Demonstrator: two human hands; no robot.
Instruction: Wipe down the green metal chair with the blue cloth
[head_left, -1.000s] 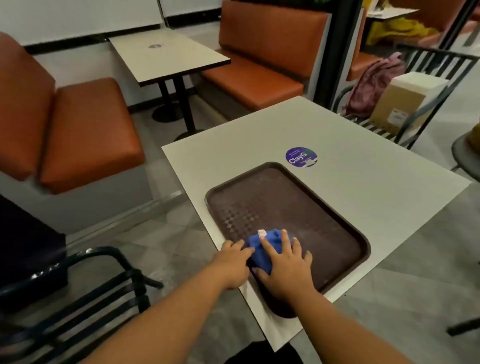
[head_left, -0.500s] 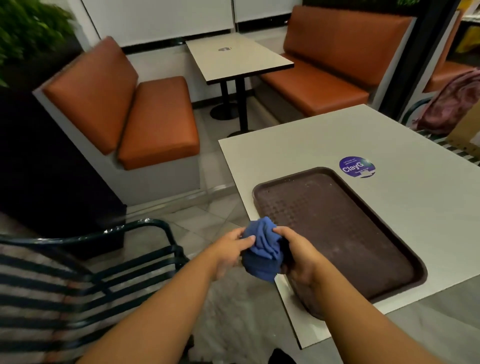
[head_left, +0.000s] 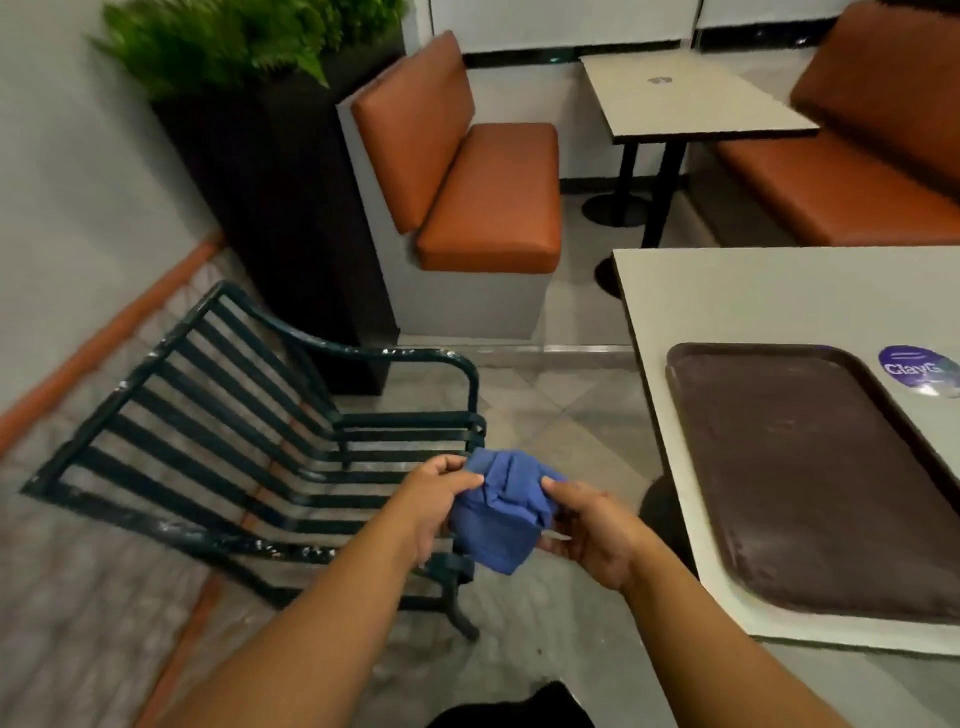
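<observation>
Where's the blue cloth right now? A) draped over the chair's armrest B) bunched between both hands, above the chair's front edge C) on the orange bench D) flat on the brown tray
B: the blue cloth is bunched up and held by the left hand and the right hand, in the air above the green metal chair; the brown tray is bare.
</observation>
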